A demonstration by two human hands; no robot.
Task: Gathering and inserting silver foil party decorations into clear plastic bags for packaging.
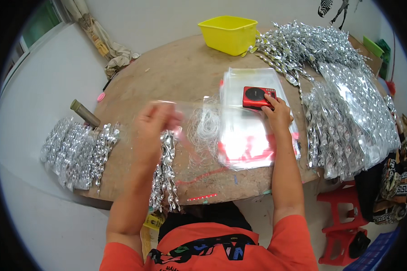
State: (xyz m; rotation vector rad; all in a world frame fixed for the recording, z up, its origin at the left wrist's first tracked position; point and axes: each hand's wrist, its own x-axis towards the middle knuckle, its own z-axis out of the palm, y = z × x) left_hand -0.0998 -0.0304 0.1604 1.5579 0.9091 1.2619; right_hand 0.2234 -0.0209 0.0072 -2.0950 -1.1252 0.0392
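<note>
Right hand (279,111) grips red portable speaker (255,95) atop stacked clear bags (244,124); left hand (160,118) blurred, grip unclear, near twisted silver streamers (168,156). Steady downward pressure should keep slippery stack aligned.

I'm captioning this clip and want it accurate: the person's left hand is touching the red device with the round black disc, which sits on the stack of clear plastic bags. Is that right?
Not quite: the head view shows the right hand, not the left hand, touching the red device on the stack of clear plastic bags.
</note>
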